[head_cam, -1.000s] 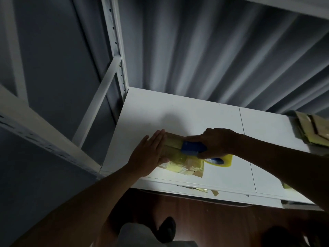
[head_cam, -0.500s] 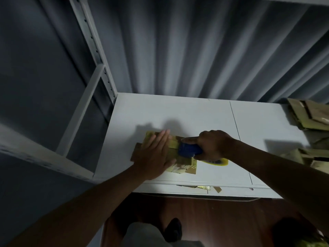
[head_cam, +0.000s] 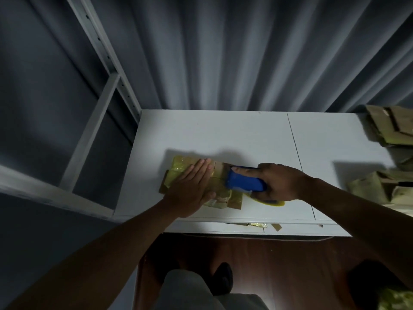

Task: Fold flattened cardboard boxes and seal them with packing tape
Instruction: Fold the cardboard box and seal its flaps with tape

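Our left hand (head_cam: pixel 190 189) presses flat, fingers straight, on the taped box (head_cam: pixel 178 168) mid-surface (head_cam: pixel 245 135). At its 3 o'clock, our right hand (head_cam: pixel 281 182) grips the blue dispenser (head_cam: pixel 243 182). No writing is legible.

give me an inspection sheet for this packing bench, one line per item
surface: white tabletop, seam to the right of the work.
job's things: small brown cardboard box wrapped in yellowish tape, lying flat; blue tape dispenser with yellow roll on it.
clutter: pile of flattened brown cardboard at the right edge; tape scraps on the front lip.
hands: left hand pressed flat on the box; right hand grips the dispenser.
cables: nothing seen.
surroundings: grey curtain, white metal shelf frame, dark wooden floor.
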